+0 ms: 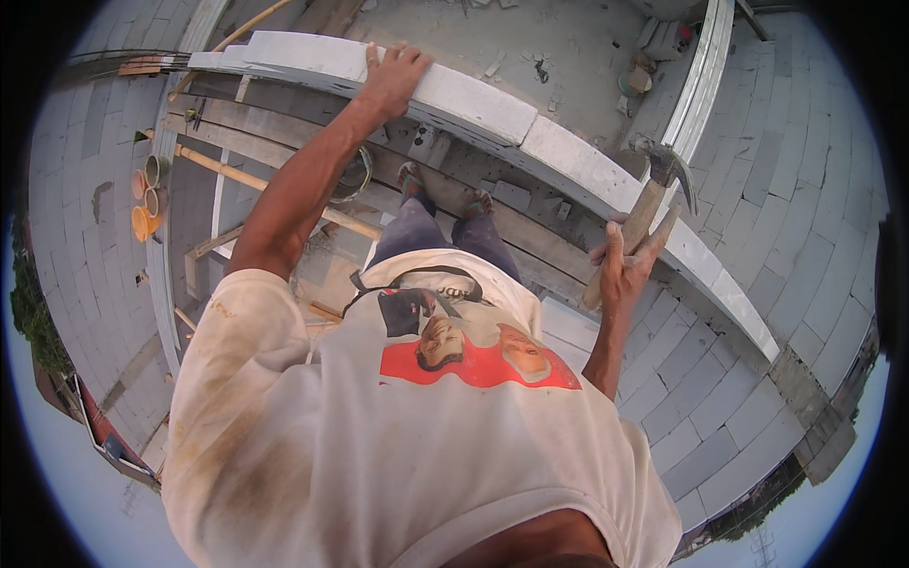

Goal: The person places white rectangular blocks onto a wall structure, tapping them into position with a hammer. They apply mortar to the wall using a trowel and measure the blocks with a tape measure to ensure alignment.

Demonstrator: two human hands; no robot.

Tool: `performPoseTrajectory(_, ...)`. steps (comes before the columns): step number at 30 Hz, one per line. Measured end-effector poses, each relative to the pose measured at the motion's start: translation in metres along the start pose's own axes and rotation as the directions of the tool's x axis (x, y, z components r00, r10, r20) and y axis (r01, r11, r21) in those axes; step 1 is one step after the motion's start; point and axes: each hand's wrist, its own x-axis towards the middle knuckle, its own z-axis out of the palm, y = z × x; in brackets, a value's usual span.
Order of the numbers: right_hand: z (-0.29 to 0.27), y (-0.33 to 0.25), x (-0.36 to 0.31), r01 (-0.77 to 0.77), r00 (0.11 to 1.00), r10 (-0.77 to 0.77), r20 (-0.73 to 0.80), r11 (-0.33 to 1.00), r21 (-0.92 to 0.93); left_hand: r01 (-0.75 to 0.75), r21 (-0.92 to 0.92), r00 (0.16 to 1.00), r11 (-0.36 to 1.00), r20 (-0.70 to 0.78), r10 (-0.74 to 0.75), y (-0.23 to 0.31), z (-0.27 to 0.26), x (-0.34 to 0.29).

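My left hand [396, 79] lies on top of a pale lightweight-block wall [473, 104], its fingers spread over the far edge. A claw hammer [646, 208] is in my right hand [625, 267], off to the right and on the near side of the wall. Its wooden handle runs between my thumb and fingers, some of which are stretched along it. The metal head points up and away, close to the wall's top edge in the picture. A joint between two blocks [526, 133] shows between my hands.
I stand on wooden planks [530, 232] along the wall. A bamboo pole [227, 170] crosses at left, near a bucket [352, 178]. Several small pots [151, 194] stand farther left. Beyond the wall lies a grey floor [454, 33] with rubble, and a metal beam [699, 80] at right.
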Motion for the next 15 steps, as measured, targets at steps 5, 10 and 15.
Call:
performPoseTrajectory(5, 0.040, 0.011, 0.033, 0.488, 0.836, -0.387, 0.390, 0.849, -0.202, -0.048, -0.033, 0.996, 0.998, -0.071, 0.045, -0.008, 0.012, 0.006)
performPoseTrajectory(10, 0.070, 0.000, 0.041, 0.609, 0.766, -0.551, 0.330, 0.786, -0.103, -0.048, -0.039, 0.997, 0.998, -0.067, 0.045, -0.002, 0.003, 0.003)
performPoseTrajectory(15, 0.070, 0.011, 0.058, 0.566, 0.756, -0.341, 0.558, 0.769, -0.298, -0.023, 0.016, 0.999, 1.000, -0.026, 0.023, 0.001, -0.005, 0.000)
